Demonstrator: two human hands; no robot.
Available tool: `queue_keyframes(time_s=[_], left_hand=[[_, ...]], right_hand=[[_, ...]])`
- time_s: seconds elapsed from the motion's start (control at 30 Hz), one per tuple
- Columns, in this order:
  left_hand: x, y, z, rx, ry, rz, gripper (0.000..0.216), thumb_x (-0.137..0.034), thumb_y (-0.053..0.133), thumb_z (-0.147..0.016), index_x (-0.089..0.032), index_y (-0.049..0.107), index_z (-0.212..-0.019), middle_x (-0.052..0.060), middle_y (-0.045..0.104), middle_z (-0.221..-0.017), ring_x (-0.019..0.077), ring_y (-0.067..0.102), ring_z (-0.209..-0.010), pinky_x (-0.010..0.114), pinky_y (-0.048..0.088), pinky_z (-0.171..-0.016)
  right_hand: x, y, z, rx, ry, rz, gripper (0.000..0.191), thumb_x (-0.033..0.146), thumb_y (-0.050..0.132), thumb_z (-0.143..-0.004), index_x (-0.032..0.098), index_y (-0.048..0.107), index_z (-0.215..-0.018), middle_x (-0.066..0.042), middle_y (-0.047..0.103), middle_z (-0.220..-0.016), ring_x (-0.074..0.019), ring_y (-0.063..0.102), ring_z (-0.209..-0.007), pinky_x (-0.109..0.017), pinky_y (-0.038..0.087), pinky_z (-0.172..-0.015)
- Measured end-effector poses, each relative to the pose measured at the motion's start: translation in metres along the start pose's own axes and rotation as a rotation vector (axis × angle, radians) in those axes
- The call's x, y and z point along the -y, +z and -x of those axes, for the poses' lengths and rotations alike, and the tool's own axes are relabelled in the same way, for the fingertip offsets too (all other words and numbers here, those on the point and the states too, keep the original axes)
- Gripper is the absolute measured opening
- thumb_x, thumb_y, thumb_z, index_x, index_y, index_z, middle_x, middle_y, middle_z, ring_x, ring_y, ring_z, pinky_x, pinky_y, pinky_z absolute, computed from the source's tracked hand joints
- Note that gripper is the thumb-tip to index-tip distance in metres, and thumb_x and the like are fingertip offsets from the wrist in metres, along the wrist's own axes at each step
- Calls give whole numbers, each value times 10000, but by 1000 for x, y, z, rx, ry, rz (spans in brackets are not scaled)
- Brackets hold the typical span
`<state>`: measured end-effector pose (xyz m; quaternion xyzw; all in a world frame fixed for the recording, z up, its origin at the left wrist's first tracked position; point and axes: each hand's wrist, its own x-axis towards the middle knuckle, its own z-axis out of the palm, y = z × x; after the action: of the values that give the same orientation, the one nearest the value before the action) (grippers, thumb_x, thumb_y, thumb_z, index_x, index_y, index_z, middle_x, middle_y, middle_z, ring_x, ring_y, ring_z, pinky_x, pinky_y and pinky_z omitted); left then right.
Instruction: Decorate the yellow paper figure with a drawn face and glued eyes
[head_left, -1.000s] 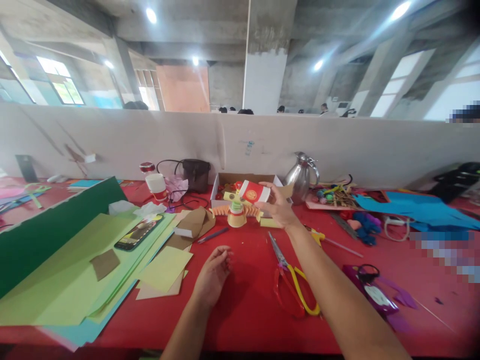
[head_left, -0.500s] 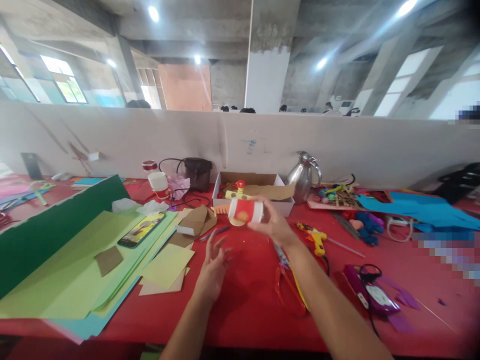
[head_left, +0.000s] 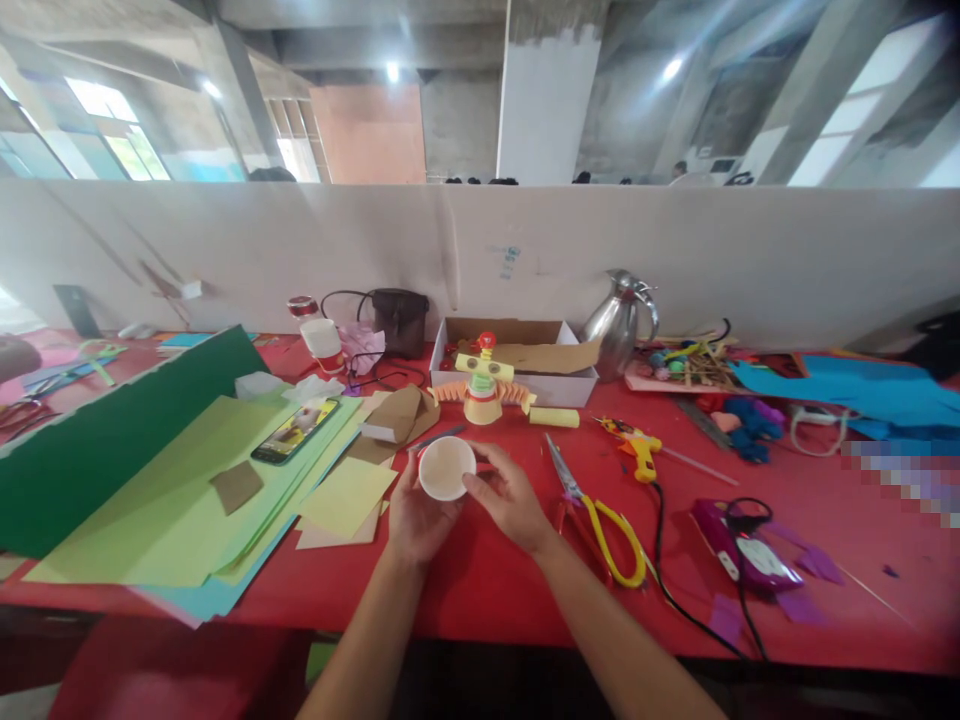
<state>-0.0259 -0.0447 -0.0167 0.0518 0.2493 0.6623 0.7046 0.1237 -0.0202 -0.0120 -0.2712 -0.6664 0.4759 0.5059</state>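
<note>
A paper cup point(head_left: 447, 469) is held between both hands over the red table, its open white mouth tilted up toward me. My left hand point(head_left: 420, 515) wraps its left side and underside. My right hand point(head_left: 514, 495) grips the right rim, thumb at the edge. Behind the cup stands a paper figure point(head_left: 484, 385) with a yellow crosspiece, orange pleated arms and a red top. A yellow paper roll point(head_left: 553, 417) lies by its right arm. Scissors point(head_left: 600, 520) with yellow handles and a yellow glue gun point(head_left: 637, 455) rest to the right of my hands.
On the left are a phone point(head_left: 295, 432), green paper sheets point(head_left: 165, 500) and a green board point(head_left: 142, 430). At the back stand a white box point(head_left: 577, 388), a metal jug point(head_left: 619, 325) and a dark bag point(head_left: 401, 322). A purple power strip point(head_left: 742, 550) and a black cord sit at right.
My right hand has brought the cup down toward me and turned its mouth upward. My left hand, open before, now holds it too. The paper figure has come into full view.
</note>
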Motion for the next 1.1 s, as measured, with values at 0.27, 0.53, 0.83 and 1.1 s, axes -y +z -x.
queue_keyframes(time_s=[0.27, 0.53, 0.83, 1.1], left_hand=[[6, 0, 3, 131, -52, -91, 356, -323, 619, -855, -176, 656, -1177, 78, 738, -1032, 228, 693, -929, 328, 552, -795], [15, -4, 8, 185, 11, -250, 597, -158, 695, -745, -224, 569, -1325, 73, 707, -1115, 242, 675, -973, 313, 515, -840], [15, -1, 11, 214, -1, -277, 642, -177, 699, -758, -244, 524, -1372, 70, 701, -1125, 242, 668, -987, 326, 502, -870], [15, 4, 10, 148, -29, -199, 452, -181, 661, -793, -174, 614, -1242, 72, 733, -1040, 213, 690, -881, 304, 524, -815]], right_hand=[[19, -3, -14, -46, 32, 387, 243, 195, 603, -807, 241, 735, -1005, -33, 751, -927, -220, 672, -803, -321, 506, -711], [1, -8, -10, -43, 122, 475, 208, 214, 646, -722, 214, 778, -883, -17, 750, -756, -218, 664, -685, -282, 441, -607], [-8, -7, -9, -89, 141, 437, 217, 275, 649, -727, 207, 779, -888, -32, 761, -787, -220, 667, -701, -278, 446, -612], [-12, -5, -8, -122, 202, 353, 179, 290, 651, -745, 194, 774, -832, -30, 718, -702, -194, 621, -635, -266, 420, -562]])
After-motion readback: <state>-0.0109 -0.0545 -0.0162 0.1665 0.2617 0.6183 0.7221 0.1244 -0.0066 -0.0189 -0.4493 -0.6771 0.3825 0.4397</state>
